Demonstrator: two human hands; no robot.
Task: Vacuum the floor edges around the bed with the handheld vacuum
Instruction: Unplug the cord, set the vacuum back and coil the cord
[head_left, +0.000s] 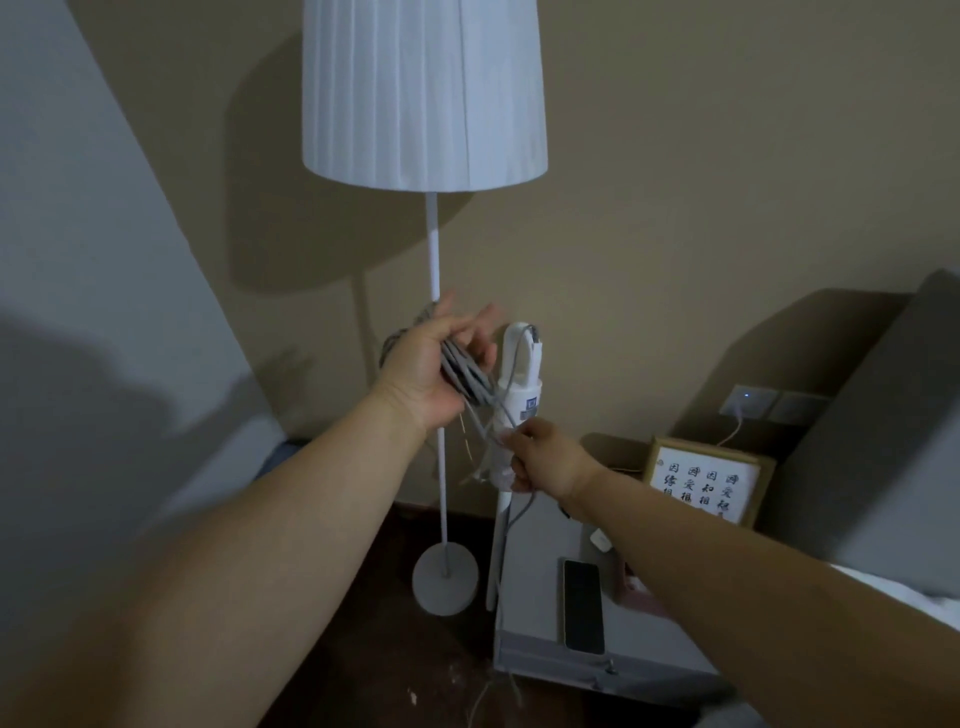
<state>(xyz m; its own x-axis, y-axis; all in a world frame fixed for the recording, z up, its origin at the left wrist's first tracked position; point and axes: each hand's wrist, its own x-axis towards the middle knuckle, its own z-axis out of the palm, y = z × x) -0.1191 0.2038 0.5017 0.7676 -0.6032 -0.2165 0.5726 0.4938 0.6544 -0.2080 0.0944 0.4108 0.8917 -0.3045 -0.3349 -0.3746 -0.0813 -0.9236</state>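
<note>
- Left hand curled round a bundle of thin grey cord, beside the slim white lamp pole.
- Smooth white handheld vacuum, cylindrical with a looped handle, upright between both hands.
- Right hand gripping its lower body, above the grey bedside table.
</note>
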